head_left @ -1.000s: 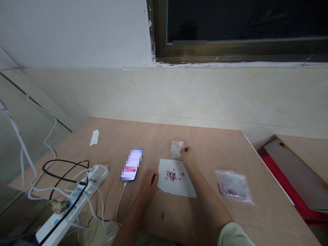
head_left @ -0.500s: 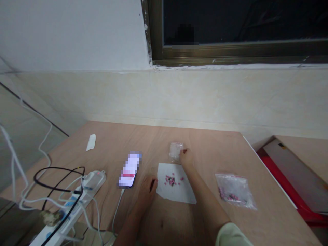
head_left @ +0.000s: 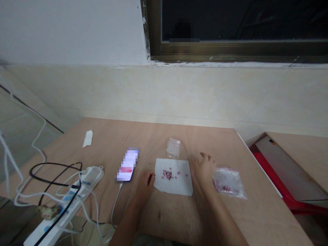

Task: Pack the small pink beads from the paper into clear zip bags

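The left hand (head_left: 146, 187) is rested on the plywood tabletop (head_left: 230, 218), just beside the left edge of a sheet of white paper (head_left: 176, 186). Its fingers are loosely curled, and a small dark mark is seen at the fingertips; whether an item is gripped there cannot be determined. The right hand (head_left: 205, 169) is held palm down and partly open, with nothing visible in its grasp. It is positioned just beside the right edge of the sheet and immediately left of a clear zip bag (head_left: 230, 182).

Small pink pieces (head_left: 167, 175) are scattered across the far half of the sheet, with the densest group near its centre. Their exact type cannot be determined from this view. Further pink pieces are collected in the near-left part of the clear zip bag. A smaller zip bag (head_left: 173, 148) is laid flat just beyond the far edge of the sheet, and no pink pieces are visible inside it.

The current distribution is as follows: pieces remain on the sheet, some are contained in the clear zip bag, and none are seen in the smaller zip bag. A smartphone (head_left: 127, 164), a charging cable (head_left: 115, 205) and a power strip (head_left: 92, 175) are located to the left.
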Demonstrator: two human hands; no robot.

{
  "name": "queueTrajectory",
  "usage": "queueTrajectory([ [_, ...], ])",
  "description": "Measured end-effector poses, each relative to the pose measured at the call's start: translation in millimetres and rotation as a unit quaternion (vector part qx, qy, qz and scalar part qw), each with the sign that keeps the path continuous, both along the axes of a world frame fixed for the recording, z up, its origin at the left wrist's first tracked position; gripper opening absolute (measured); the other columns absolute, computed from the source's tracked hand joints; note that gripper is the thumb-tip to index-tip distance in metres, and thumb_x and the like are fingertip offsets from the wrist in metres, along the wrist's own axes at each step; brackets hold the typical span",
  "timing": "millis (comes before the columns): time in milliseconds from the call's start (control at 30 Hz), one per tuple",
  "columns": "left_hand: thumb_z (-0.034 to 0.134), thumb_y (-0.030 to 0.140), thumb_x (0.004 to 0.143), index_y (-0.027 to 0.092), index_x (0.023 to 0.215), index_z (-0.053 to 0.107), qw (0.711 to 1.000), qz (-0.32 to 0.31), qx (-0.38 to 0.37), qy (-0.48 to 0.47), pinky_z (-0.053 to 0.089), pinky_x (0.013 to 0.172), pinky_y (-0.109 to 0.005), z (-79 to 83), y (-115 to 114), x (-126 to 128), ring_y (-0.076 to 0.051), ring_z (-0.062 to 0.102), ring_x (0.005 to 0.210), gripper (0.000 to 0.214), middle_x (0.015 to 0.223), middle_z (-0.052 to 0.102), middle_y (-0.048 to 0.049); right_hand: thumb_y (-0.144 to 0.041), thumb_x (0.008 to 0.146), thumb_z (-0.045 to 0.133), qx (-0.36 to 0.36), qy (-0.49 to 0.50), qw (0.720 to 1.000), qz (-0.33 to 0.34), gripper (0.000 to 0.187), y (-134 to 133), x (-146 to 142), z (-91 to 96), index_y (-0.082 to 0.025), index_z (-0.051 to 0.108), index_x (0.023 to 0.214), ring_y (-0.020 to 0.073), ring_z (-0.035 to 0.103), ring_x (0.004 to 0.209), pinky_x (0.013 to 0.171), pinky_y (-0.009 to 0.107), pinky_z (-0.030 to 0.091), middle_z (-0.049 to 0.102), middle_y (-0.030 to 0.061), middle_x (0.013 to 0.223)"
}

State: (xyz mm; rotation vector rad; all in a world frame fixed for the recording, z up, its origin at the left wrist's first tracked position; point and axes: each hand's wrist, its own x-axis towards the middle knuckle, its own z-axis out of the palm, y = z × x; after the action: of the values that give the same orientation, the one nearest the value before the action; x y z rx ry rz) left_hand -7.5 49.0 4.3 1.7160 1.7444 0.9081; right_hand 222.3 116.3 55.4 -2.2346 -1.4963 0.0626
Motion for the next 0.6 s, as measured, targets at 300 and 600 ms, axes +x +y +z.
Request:
queueTrajectory([
  [300, 0.034, 0.029, 0.08, 0.016, 0.075, 0.053, 0.999, -0.012, 0.01, 0.037, 0.039, 0.065, -0.027, -5.6, 1, 0, -0.016, 0.05, 0.071, 0.024, 0.074, 0.056, -0.0041, -0.016, 0.077, 0.035, -0.075, -0.135, 0.987, -0.033, 0.03, -60, 50, -33.9, -0.01, 0.06, 0.092, 0.0244, 0.053, 0.078, 0.069, 0.035, 0.028, 0.061, 0.013, 0.09],
  [600, 0.041, 0.032, 0.075, 0.017, 0.072, 0.055, 0.999, 0.003, -0.023, -0.026, 0.041, 0.064, -0.028, -1.4, 3, -2, -0.017, 0.051, 0.069, 0.021, 0.071, 0.056, -0.003, -0.029, 0.075, 0.04, 0.068, 0.041, 0.996, -0.04, 0.032, -59, 65, -4.1, -0.012, 0.065, 0.083, 0.0257, 0.055, 0.078, 0.07, 0.036, 0.034, 0.064, 0.0141, 0.08],
])
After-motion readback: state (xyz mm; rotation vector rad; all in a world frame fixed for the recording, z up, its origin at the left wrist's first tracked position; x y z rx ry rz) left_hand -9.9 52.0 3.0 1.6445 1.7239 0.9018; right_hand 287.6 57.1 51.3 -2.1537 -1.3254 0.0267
